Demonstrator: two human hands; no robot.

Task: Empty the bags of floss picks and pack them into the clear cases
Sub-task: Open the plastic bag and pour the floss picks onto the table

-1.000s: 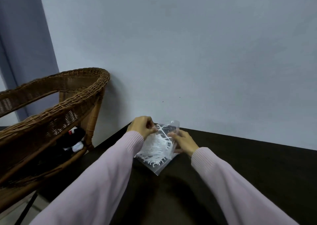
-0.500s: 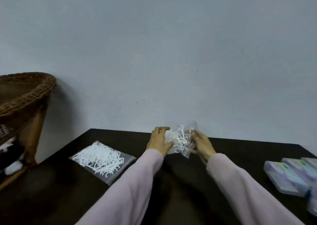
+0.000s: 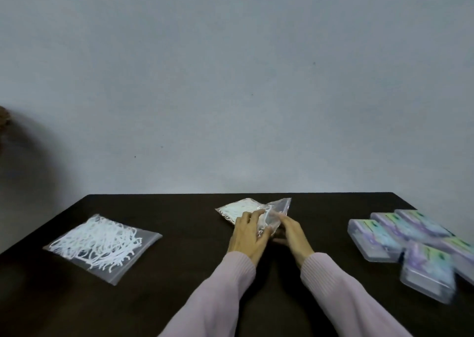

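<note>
Both hands meet on a small clear bag (image 3: 252,209) of white floss picks at the middle of the dark table (image 3: 179,298), towards its far edge. The left hand (image 3: 247,236) lies over the bag's near left part with its fingers spread and curved down onto the plastic, the thumb side turned towards the other hand; it grips the bag from above. The right hand (image 3: 292,234) comes in from the right, its fingers closed on the bag's near right edge, where the plastic is bunched and crumpled between the two hands. The exact pinch is hard to make out, as the plastic is blurred there. The far right corner of the bag stands up off the table, while the far left part, where most of the picks (image 3: 236,208) sit, lies low near the tabletop. Both arms wear pale pink sleeves (image 3: 218,298) that run down to the bottom of the view. Well apart to the left, a second bag (image 3: 102,244) lies flat on the table, sealed edge towards the viewer, with a loose tangle of picks spread inside it. Well apart to the right, near the table's right edge, a group of clear cases (image 3: 410,244) with purple and green labels lies close together, some touching; they are blurred. Behind the table rises a plain grey wall (image 3: 230,80).
</note>
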